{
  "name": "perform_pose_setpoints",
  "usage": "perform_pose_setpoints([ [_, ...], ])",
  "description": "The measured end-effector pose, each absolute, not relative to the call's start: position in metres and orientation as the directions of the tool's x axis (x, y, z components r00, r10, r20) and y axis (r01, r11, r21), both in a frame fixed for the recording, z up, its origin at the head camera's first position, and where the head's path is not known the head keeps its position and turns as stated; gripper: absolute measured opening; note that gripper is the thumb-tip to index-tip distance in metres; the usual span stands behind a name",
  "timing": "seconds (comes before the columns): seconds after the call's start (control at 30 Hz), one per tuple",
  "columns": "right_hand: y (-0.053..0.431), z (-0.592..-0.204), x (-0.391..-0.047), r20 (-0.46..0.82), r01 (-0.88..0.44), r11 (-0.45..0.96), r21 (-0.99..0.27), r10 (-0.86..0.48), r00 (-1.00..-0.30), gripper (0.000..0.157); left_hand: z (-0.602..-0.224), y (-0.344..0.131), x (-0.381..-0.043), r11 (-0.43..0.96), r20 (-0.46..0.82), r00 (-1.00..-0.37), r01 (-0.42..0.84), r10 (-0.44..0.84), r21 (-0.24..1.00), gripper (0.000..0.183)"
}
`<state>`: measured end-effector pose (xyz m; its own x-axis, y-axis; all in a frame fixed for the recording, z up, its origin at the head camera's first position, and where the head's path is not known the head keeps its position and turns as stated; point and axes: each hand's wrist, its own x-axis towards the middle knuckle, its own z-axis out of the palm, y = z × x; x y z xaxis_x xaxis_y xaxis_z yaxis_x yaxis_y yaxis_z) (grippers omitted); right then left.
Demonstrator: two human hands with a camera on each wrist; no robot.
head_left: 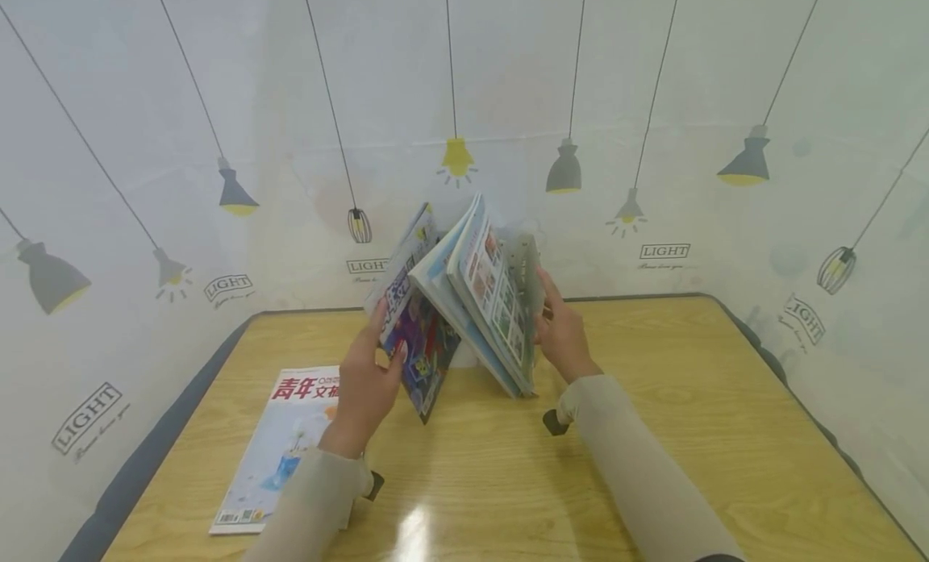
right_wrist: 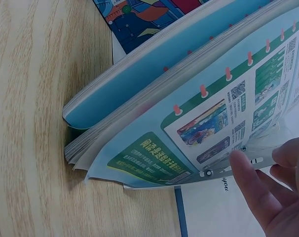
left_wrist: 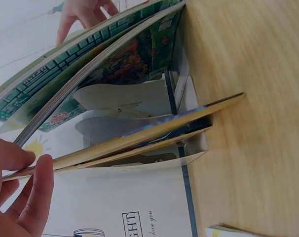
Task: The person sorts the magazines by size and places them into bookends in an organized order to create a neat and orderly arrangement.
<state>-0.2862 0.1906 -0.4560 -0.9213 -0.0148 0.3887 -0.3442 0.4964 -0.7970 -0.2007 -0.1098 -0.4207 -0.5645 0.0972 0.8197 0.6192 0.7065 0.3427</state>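
Note:
A pale bookrack with thin upright dividers (left_wrist: 120, 101) stands against the back wall, with several magazines and books in it. My left hand (head_left: 366, 376) pinches the near edge of a colourful purple-and-red book (head_left: 417, 344) at the rack's left side, between thumb and fingers. In the middle, thick magazines (head_left: 493, 296) lean leftward at the top, their pale blue back cover (right_wrist: 154, 148) facing right. At the right end, my right hand (head_left: 566, 336) holds the rack's translucent side panel (head_left: 527, 272), its fingertips beside the back cover in the right wrist view.
A magazine with red title characters (head_left: 254, 465) lies flat on the wooden table (head_left: 689, 417) at the left, partly beneath my left forearm. Behind the table hangs a white cloth (head_left: 508, 62) printed with lamps. A dark edge borders the tabletop.

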Motion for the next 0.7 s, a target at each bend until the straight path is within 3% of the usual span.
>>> perform_pose_setpoints([
  [0.2, 0.192, -0.458, -0.285, 0.392, -0.349, 0.491, -0.798, -0.016, -0.920, 0.083, -0.431, -0.105, -0.197, 0.710, 0.831, -0.554, 0.603, 0.045, 0.363, 0.082],
  [0.47, 0.192, -0.458, -0.285, 0.412, -0.365, 0.488, -0.793, -0.013, -0.911, 0.082, -0.440, -0.098, -0.205, 0.741, 0.893, -0.450, 0.596, -0.011, 0.309, 0.074],
  [0.7, 0.192, -0.458, -0.286, 0.418, -0.375, 0.479, -0.794, -0.018, -0.908, 0.080, -0.441, -0.092, -0.212, 0.726, 0.905, -0.425, 0.615, -0.024, 0.308, 0.074],
])
